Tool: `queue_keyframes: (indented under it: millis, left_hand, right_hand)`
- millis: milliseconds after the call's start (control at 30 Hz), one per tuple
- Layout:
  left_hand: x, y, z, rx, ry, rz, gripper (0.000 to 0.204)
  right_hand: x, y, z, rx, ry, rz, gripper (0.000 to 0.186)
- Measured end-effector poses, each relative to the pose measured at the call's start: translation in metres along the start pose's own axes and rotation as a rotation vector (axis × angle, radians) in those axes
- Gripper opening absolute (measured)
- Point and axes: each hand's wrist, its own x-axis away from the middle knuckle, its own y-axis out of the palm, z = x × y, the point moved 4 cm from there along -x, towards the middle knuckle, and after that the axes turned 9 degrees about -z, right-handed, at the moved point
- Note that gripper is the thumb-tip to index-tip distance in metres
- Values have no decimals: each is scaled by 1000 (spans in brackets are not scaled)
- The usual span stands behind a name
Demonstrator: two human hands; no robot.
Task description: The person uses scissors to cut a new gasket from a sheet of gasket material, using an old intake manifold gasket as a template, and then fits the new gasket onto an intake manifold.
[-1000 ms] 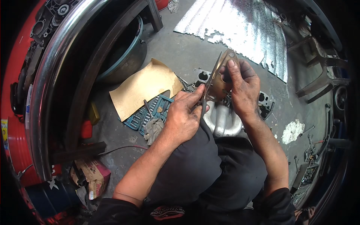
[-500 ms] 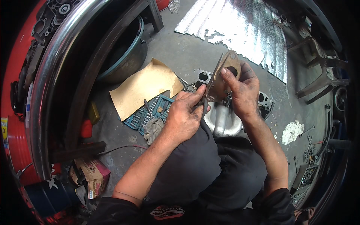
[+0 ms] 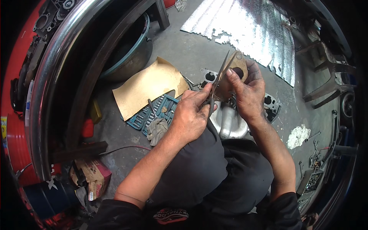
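My left hand (image 3: 190, 117) is closed round the handles of a pair of scissors (image 3: 220, 71), whose long blades point up and away with their tips apart. Beside the blades, my right hand (image 3: 249, 94) pinches a brown gasket (image 3: 240, 62) between thumb and fingers. A large dark hole and a smaller one at its far end show in the gasket. Its left edge lies at the blades; whether it sits between them I cannot tell. Below the hands, a silver manifold with curved pipes (image 3: 228, 123) is partly hidden by my knees.
A tan gasket sheet (image 3: 147, 87) partly covers a blue socket set case (image 3: 168, 105) to the left, with a grey rag (image 3: 157, 131) at its near edge. A round tub (image 3: 132, 57) stands beyond. Silver foil sheeting (image 3: 249, 30) and a chair frame (image 3: 329, 73) lie far right.
The scissors' blades have spread apart. The gasket has shifted slightly in my right hand's grip, and both hands stay in nearly the same place.
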Motion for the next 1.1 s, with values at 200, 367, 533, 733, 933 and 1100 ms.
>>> queue_keyframes:
  millis: [200, 367, 533, 733, 933, 1100]
  left_hand:
    - [-3, 8, -13, 102, -7, -40, 50]
    - [-5, 8, -20, 314, -52, -106, 51]
    - [-4, 8, -22, 268, -98, -90, 51]
    - [-3, 8, -10, 65, -11, -6, 50]
    - [-2, 6, -14, 78, -19, 3, 51]
    - [-2, 1, -9, 24, -30, -3, 52]
  right_hand:
    - [-2, 2, 5, -34, 0, -9, 33]
    - [-2, 4, -1, -74, 56, -2, 36]
    - [-2, 1, 2, 62, 38, -26, 39]
    - [-2, 0, 1, 15, 6, -35, 34]
    - [-2, 3, -2, 58, 25, -48, 32]
    - [-3, 1, -1, 68, 49, -69, 35]
